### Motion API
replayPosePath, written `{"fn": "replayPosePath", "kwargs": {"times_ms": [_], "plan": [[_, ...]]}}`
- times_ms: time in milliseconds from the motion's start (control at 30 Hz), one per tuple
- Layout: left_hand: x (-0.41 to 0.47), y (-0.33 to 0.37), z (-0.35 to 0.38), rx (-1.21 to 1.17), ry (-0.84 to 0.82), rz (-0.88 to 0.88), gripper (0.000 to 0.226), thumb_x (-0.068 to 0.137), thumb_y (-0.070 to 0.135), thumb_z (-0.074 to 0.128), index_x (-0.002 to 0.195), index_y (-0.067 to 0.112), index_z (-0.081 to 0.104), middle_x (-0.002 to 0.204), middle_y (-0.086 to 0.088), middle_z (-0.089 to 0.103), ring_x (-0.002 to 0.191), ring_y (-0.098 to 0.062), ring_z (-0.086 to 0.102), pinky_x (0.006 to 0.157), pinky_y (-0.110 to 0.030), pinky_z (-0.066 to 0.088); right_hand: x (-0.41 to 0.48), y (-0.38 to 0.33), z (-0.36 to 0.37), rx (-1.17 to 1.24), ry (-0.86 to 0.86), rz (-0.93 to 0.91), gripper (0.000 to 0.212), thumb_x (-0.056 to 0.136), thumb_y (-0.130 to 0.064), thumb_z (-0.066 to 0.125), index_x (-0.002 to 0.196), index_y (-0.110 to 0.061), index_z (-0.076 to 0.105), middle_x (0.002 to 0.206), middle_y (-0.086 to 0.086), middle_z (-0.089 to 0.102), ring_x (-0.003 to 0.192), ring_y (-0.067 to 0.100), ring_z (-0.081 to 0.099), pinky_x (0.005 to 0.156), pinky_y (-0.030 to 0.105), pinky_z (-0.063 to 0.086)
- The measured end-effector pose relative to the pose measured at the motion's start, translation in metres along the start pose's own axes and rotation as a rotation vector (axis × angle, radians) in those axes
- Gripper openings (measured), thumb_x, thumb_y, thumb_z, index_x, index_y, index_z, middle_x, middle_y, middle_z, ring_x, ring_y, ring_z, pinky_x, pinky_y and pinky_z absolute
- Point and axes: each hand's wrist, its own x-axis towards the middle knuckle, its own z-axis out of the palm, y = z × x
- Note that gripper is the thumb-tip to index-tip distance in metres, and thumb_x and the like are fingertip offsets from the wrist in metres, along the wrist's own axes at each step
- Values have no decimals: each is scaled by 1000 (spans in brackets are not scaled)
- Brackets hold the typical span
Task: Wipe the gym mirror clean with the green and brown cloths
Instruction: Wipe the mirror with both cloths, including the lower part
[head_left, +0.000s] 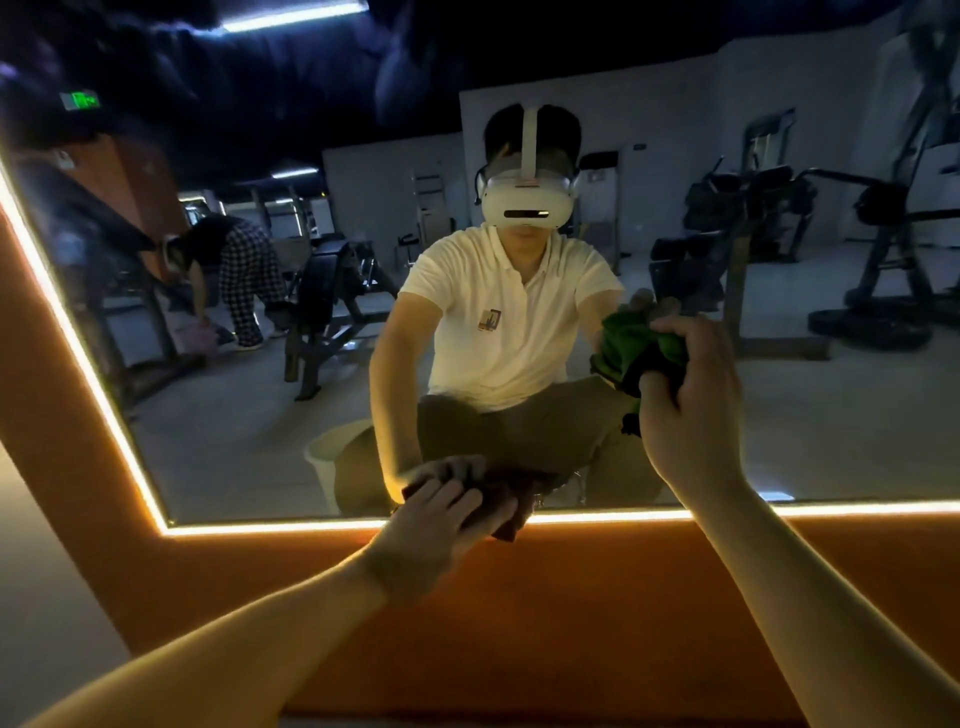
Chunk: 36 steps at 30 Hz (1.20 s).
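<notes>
A large gym mirror (249, 405) fills most of the view, edged by a glowing light strip. My left hand (441, 519) lies flat on a bunched brown cloth (511, 512), pressing it against the mirror's bottom edge near the centre. Higher and to the right, my right hand (691, 395) grips a crumpled green cloth (631, 343) held against the glass. The mirror shows my own reflection crouching, with both cloths doubled in it.
An orange wall panel (571, 613) runs below and left of the mirror. The light strip (831, 508) marks the mirror's lower border. Reflected behind me are a white bucket (324, 457), weight machines, benches and another person bending over at left.
</notes>
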Motion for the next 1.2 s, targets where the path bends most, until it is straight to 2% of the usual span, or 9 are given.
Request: {"fn": "replayPosePath", "kwargs": {"times_ms": [100, 233, 367, 500, 767, 867, 967, 1100, 1200], "plan": [[26, -29, -26, 67, 15, 28, 57, 98, 17, 42, 154, 27, 41, 110, -6, 61, 103, -26, 56, 94, -47, 53, -4, 4, -3, -24, -20, 6, 32, 92, -5, 56, 124, -7, 53, 119, 11, 52, 88, 2, 49, 67, 20, 46], [114, -91, -91, 68, 311, -409, 42, 102, 32, 57, 144, 28, 54, 122, -14, 59, 107, -30, 56, 95, -48, 50, -6, 14, -2, -75, -64, 4, 34, 90, 4, 59, 123, -5, 54, 120, 13, 53, 87, -9, 44, 67, 9, 40], [150, -93, -101, 45, 514, -561, 51, 101, 25, 63, 149, 17, 47, 124, -25, 54, 104, -32, 53, 88, -40, 43, 3, 17, -1, -30, 22, 65, 37, 90, 5, 58, 125, -4, 54, 123, 14, 54, 94, -5, 42, 77, -1, 39], [114, -25, -48, -74, 410, -424, 55, 99, 17, 62, 152, 18, 44, 137, -23, 44, 120, -37, 49, 100, -50, 46, 6, 15, 1, -24, 44, 81, 37, 91, 1, 57, 127, -8, 54, 126, 10, 53, 99, -2, 46, 73, 4, 40], [60, 47, 2, -44, 54, -32, 52, 98, 21, 48, 150, 21, 50, 111, -9, 55, 98, -23, 57, 85, -40, 56, -10, 32, -13, -92, -49, 37, 36, 92, -4, 57, 127, -10, 52, 127, 10, 53, 102, -4, 45, 77, 0, 41], [70, 25, -14, 30, 61, 12, 62, 88, 24, 68, 148, 24, 53, 113, -10, 56, 101, -27, 61, 89, -44, 55, -9, 33, -14, -97, -5, 43, 35, 91, -2, 59, 125, -9, 53, 125, 10, 56, 102, -5, 45, 79, -2, 40], [105, -22, -52, 25, 257, -152, 65, 88, 17, 72, 149, 20, 50, 119, -17, 54, 110, -35, 56, 96, -54, 51, -4, 33, -11, -53, 38, 54, 38, 90, 2, 59, 127, -7, 52, 123, 8, 58, 104, -3, 48, 81, -1, 40], [159, -84, -105, 36, 511, -551, 46, 102, 25, 63, 146, 17, 56, 123, -25, 57, 105, -34, 55, 89, -43, 45, -5, 29, -7, -41, 54, 35, 36, 91, 5, 58, 125, -3, 52, 119, 12, 57, 100, 2, 53, 80, 3, 43], [166, -65, -91, -18, 589, -556, 44, 102, 22, 62, 145, 15, 57, 123, -25, 55, 107, -31, 50, 90, -39, 40, -7, 29, -10, -58, 47, 19, 35, 89, 6, 59, 123, -2, 53, 116, 11, 57, 95, -10, 51, 77, 2, 43]]}}
